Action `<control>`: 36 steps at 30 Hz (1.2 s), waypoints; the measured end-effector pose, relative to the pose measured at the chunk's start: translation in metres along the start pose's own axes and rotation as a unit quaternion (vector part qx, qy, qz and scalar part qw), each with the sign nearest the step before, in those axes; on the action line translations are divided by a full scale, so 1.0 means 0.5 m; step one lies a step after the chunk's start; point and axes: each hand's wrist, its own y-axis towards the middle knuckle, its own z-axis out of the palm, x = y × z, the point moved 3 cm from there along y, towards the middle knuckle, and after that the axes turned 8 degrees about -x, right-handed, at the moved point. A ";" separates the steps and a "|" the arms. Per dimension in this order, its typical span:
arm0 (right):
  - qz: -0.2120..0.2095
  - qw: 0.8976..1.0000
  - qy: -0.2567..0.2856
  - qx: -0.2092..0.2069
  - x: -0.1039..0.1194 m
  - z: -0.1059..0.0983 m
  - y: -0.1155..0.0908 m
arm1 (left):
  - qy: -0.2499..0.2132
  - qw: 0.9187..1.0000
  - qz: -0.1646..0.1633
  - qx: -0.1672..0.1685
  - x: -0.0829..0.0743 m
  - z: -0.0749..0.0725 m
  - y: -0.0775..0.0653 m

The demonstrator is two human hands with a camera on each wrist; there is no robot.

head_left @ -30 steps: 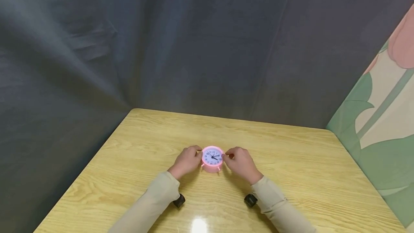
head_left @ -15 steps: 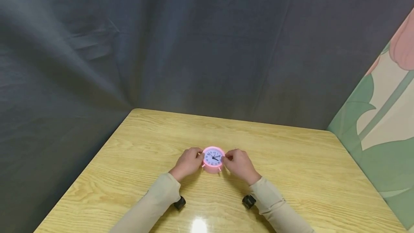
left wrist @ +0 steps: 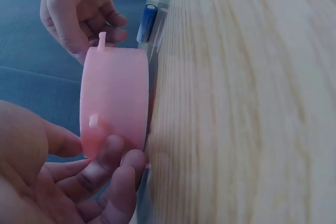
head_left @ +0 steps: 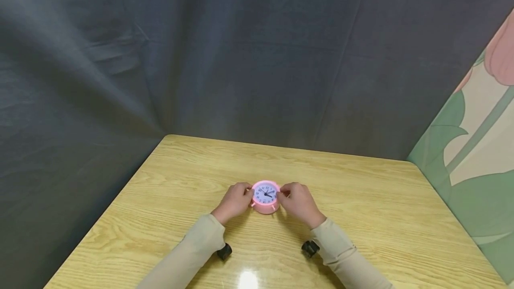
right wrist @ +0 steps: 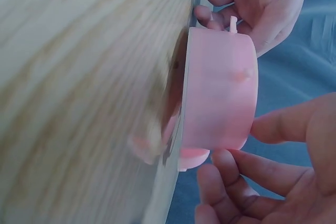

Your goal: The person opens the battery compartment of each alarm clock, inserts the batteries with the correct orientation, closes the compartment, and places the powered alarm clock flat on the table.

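Note:
A round pink alarm clock (head_left: 265, 196) lies face up on the wooden table, its white dial and black numerals showing and its two short feet toward the person. My left hand (head_left: 234, 200) grips its left side, with the thumb (left wrist: 65, 141) at the upper rim and fingertips against the side wall. On the opposite side my right hand (head_left: 298, 202) pinches the clock in the same way, thumb (right wrist: 273, 128) at the rim. Beside the right hand, the left wrist view shows a blue battery (left wrist: 147, 23). A small rounded pink piece (right wrist: 193, 158) shows below the clock in the right wrist view.
The wood-grain table (head_left: 192, 168) reaches back to a dark cloth (head_left: 257, 57), which also hangs along the left side. On the right stands a panel (head_left: 474, 159) with a flower print. Black wrist devices (head_left: 224, 251) sit under both sleeves.

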 end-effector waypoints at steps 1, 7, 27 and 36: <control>0.000 1.000 0.000 0.000 0.001 0.000 0.000 | -0.003 1.000 -0.002 0.001 0.001 0.000 0.000; -0.004 1.000 0.005 -0.011 0.011 -0.007 -0.002 | -0.028 0.999 -0.028 0.011 0.005 0.003 0.000; -0.032 0.999 -0.018 -0.004 0.046 -0.022 -0.011 | -0.101 0.991 -0.086 0.032 0.015 0.012 0.001; -0.037 0.998 -0.054 0.006 0.056 -0.016 -0.024 | -0.091 0.992 -0.084 0.025 0.011 0.008 0.000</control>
